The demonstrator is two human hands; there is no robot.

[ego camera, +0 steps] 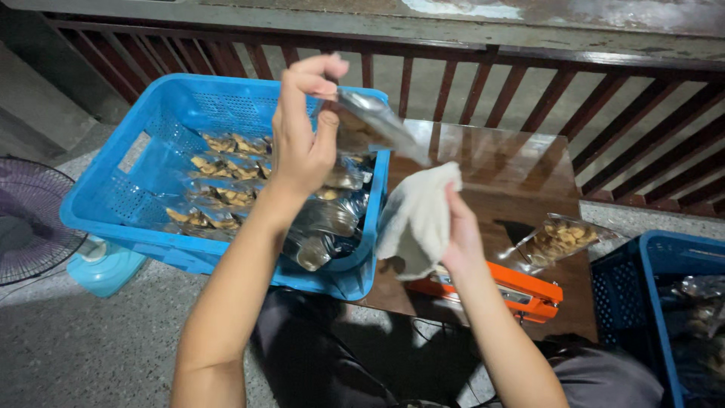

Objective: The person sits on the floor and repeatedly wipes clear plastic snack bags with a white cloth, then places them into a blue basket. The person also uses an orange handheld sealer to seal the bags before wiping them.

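Left hand (302, 140) raised over the blue crate (113, 204), thumb and fingers pinched on the top edge of a clear shiny pouch (370, 125), holding it up in the air. Pouch tilted, its lower corner reaching down toward the right hand. Right hand (459, 240) closed around a white cloth (417, 219), the cloth bunched and pressed up against the lower end of the pouch; exact contact blurred, but cloth and pouch meet or very nearly meet. The 2 hands close together, each clamped on its own thing.

Blue crate on the grey concrete floor (91, 340) to the left, perforated walls, filled with many sealed clear pouches of light brown snack pieces (219, 170) lying in rows. Crate's right wall touching or just beside the dark brown wooden table (513, 174).

On the table, 1 more filled pouch (559, 240) lying on its side near the right edge. Below the right hand, an orange sealing machine (521, 291) at the table's front edge, partly hidden by the wrist.

A 2nd blue crate (627, 302) at far right, its contents dim and hard to tell. A purple fan (30, 219) on a pale blue base (106, 268) at far left, on the floor beside the 1st crate. Dark red wooden railing (529, 83) along the back. Dark trousers (317, 355) at the bottom, between the forearms.
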